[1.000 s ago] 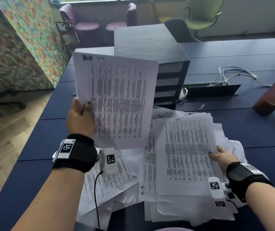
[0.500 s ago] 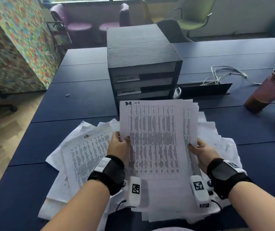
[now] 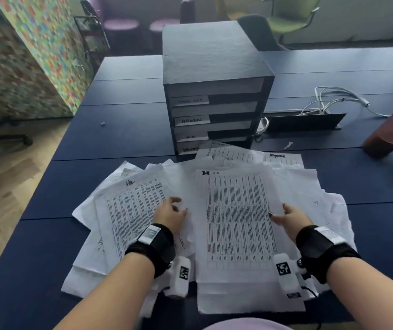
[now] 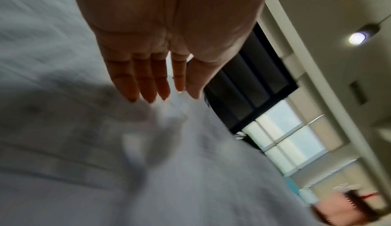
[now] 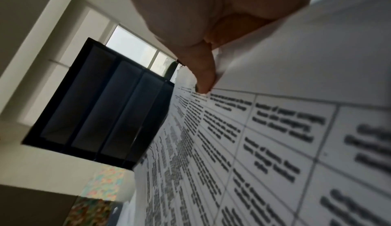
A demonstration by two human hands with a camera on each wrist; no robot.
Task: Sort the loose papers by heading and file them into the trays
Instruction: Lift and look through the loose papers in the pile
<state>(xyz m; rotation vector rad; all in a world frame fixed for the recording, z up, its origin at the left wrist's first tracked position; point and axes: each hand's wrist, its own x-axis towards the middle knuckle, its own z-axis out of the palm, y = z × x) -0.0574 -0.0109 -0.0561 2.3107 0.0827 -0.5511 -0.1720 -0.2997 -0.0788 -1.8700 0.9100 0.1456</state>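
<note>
H.R sheet held at its right edge, tray stack straight ahead

The right hand [image 3: 288,216] pinches the right edge of the H.R-headed sheet [image 3: 238,217], which lies on the paper pile [image 3: 309,186], long axis pointing at the tray unit [image 3: 214,110] just beyond. The left hand [image 3: 170,214], fingers relaxed and holding nothing, hovers beside the sheet's left edge, equally near.

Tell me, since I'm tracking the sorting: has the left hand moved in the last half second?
Yes. The left hand let go of the sheet and shifted left, away from the trays.
</note>
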